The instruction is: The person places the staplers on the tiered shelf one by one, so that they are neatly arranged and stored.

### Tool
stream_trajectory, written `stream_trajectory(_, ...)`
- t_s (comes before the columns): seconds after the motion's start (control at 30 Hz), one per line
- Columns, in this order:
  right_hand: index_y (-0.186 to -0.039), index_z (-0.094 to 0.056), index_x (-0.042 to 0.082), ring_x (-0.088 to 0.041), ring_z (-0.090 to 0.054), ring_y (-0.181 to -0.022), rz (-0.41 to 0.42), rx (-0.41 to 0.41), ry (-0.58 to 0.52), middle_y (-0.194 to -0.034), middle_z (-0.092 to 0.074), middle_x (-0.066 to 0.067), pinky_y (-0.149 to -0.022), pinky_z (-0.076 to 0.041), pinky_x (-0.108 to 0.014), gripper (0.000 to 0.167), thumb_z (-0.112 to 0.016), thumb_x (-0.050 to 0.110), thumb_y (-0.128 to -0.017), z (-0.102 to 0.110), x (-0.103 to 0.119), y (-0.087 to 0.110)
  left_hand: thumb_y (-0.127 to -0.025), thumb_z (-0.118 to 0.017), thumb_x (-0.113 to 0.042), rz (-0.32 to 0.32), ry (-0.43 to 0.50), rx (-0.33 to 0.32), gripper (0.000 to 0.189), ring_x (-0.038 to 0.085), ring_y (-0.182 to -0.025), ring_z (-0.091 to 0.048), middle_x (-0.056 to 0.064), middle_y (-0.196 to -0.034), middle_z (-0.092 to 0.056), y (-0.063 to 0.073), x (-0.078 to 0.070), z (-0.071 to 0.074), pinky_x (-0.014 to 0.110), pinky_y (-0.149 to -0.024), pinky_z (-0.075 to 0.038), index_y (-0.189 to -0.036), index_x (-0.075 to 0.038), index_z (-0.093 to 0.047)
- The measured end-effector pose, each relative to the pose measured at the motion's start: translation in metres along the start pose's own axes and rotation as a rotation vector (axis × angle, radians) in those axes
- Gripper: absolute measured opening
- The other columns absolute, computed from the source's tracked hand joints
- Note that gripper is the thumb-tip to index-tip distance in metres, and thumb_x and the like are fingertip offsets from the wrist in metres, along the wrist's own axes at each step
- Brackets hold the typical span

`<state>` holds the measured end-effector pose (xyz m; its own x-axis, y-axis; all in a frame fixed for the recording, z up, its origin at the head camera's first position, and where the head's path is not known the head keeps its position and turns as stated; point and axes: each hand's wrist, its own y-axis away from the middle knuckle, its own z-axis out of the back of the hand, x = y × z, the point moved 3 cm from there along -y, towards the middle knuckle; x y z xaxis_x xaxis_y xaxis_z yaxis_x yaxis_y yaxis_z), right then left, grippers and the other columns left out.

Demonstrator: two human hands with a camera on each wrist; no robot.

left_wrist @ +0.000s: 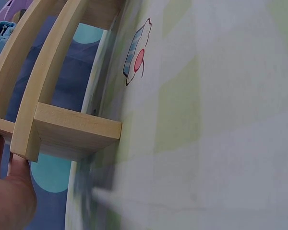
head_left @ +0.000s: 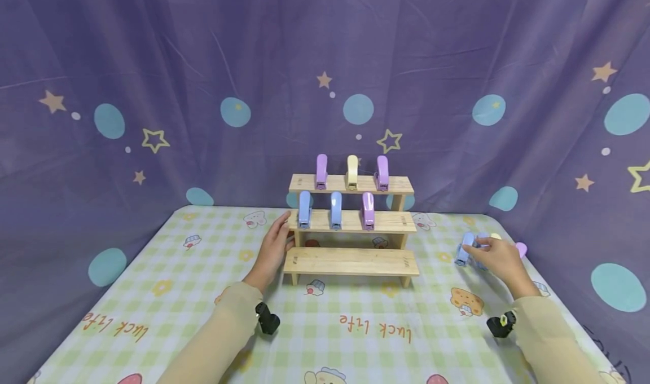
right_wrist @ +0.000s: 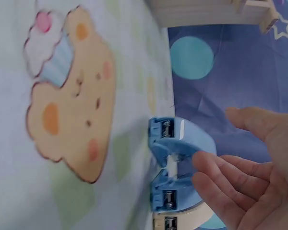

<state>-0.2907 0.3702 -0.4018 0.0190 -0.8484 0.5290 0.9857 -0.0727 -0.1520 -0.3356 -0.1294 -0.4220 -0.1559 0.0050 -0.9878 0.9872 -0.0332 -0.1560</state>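
A three-tier wooden display rack (head_left: 350,261) stands mid-table. On its top tier are two purple staplers and a yellow stapler (head_left: 352,172); on the middle tier, two blue staplers and a purple stapler (head_left: 368,211). My left hand (head_left: 273,252) holds the rack's left end around the middle tier, its fingertips partly hidden behind the wood in the left wrist view. To the right, my right hand (head_left: 500,258) reaches over a blue stapler (head_left: 465,248). In the right wrist view its thumb is apart and its fingertips are at a pair of blue staplers (right_wrist: 194,139).
Behind the right hand, a yellow stapler (head_left: 495,236) and a purple stapler (head_left: 521,250) are partly hidden. A green checked tablecloth (head_left: 315,339) covers the table. A purple curtain (head_left: 304,51) hangs behind it.
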Motion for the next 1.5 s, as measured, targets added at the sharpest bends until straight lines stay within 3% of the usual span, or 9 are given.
stream_trajectory(0.1,-0.128,-0.057,-0.016,-0.046,-0.064,-0.099,-0.013,0.023,0.008,-0.101,-0.072,-0.025,-0.082,-0.054,-0.056,0.068,-0.066,0.044,-0.096,-0.006,-0.005,-0.003,-0.111,-0.036,-0.032,0.001,0.005,0.004,0.051,0.039,-0.136,-0.044,0.015,-0.157,-0.035,0.0,0.0,0.0,0.044,-0.112,-0.042,-0.159,-0.017,-0.029)
stream_trajectory(0.23,-0.13,-0.053,-0.019,-0.03,-0.069,-0.081,-0.049,0.061,-0.034,-0.085,-0.074,-0.016,-0.074,-0.056,-0.042,0.071,-0.066,0.042,-0.097,-0.014,-0.011,-0.007,-0.111,-0.036,-0.032,0.005,0.005,0.006,0.051,0.039,-0.136,-0.044,0.015,-0.158,-0.034,0.001,0.0,0.0,0.044,-0.112,-0.042,-0.159,-0.017,-0.028)
stream_trajectory(0.37,-0.12,-0.064,-0.012,-0.016,-0.067,-0.065,-0.059,0.072,-0.046,-0.07,-0.071,-0.004,-0.065,-0.052,-0.032,0.058,-0.065,0.042,-0.098,-0.021,-0.015,-0.01,-0.111,-0.036,-0.032,0.002,0.006,0.002,0.05,0.037,-0.136,-0.045,0.013,-0.158,-0.034,0.001,0.001,0.001,0.042,-0.112,-0.043,-0.159,-0.017,-0.03)
stream_trajectory(0.5,-0.095,-0.071,0.0,-0.014,-0.063,-0.061,-0.062,0.054,0.007,-0.065,-0.069,0.001,-0.066,-0.048,-0.034,0.045,-0.063,0.044,-0.097,-0.024,-0.015,-0.013,-0.111,-0.036,-0.032,-0.005,0.003,-0.002,0.049,0.034,-0.136,-0.045,0.011,-0.157,-0.036,0.001,0.001,0.001,0.041,-0.112,-0.043,-0.159,-0.018,-0.031)
stream_trajectory(0.87,-0.072,-0.062,0.008,-0.014,-0.062,-0.058,-0.098,0.087,-0.002,-0.06,-0.065,0.0,-0.061,-0.044,-0.03,0.041,-0.065,0.041,-0.096,-0.022,-0.011,-0.012,-0.111,-0.037,-0.028,-0.026,-0.006,-0.025,0.049,0.035,-0.137,-0.044,0.013,-0.157,-0.036,0.0,-0.001,0.0,0.043,-0.111,-0.043,-0.158,-0.014,-0.032)
stream_trajectory(1.27,-0.072,-0.061,0.01,-0.016,-0.053,-0.06,-0.052,0.081,0.001,-0.058,-0.06,0.002,-0.056,-0.042,-0.028,0.04,-0.065,0.042,-0.095,-0.022,-0.009,-0.011,-0.111,-0.036,-0.027,-0.027,-0.011,-0.014,0.049,0.035,-0.136,-0.044,0.014,-0.156,-0.037,0.002,-0.004,-0.001,0.044,-0.112,-0.043,-0.158,-0.014,-0.031)
stream_trajectory(1.5,-0.101,-0.063,0.0,-0.016,-0.064,-0.065,-0.023,0.07,-0.004,-0.076,-0.072,-0.004,-0.06,-0.048,-0.031,0.046,-0.057,0.046,-0.097,-0.012,0.017,-0.012,-0.111,-0.037,-0.027,-0.043,0.004,-0.023,0.049,0.035,-0.137,-0.043,0.015,-0.156,-0.037,0.003,-0.004,-0.001,0.046,-0.112,-0.042,-0.158,-0.013,-0.033)
